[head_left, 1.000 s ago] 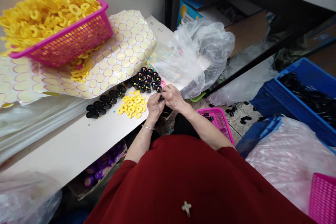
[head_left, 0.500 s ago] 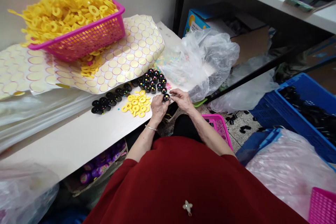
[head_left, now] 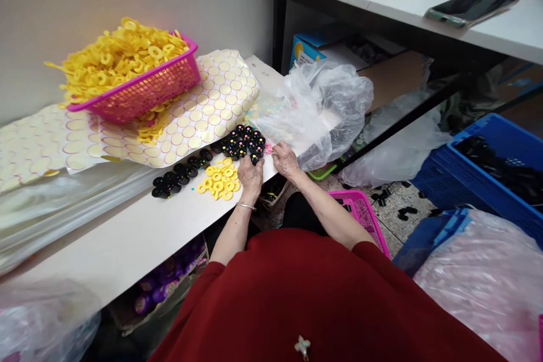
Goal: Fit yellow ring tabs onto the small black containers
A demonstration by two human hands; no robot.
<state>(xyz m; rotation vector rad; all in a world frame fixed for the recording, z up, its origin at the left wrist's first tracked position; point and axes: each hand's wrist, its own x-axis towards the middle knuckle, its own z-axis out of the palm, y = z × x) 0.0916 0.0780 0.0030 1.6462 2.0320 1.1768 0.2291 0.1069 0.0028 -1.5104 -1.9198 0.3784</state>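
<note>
The left hand (head_left: 251,176) gripped a black cap (head_left: 255,157) near the table's (head_left: 127,243) front edge; the right hand (head_left: 287,160) was beside pink beads (head_left: 268,149), grip unclear.

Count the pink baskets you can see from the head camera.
2 for sure: one pink basket heaped with yellow rings on the dotted sheets, another lower down, beside the right forearm. A pink sliver at the right edge may be a third.

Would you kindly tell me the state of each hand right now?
Left hand: at a black cap; whether gripping it cannot be told.
Right hand: curled beside pink beads; whether holding any cannot be told.
</note>
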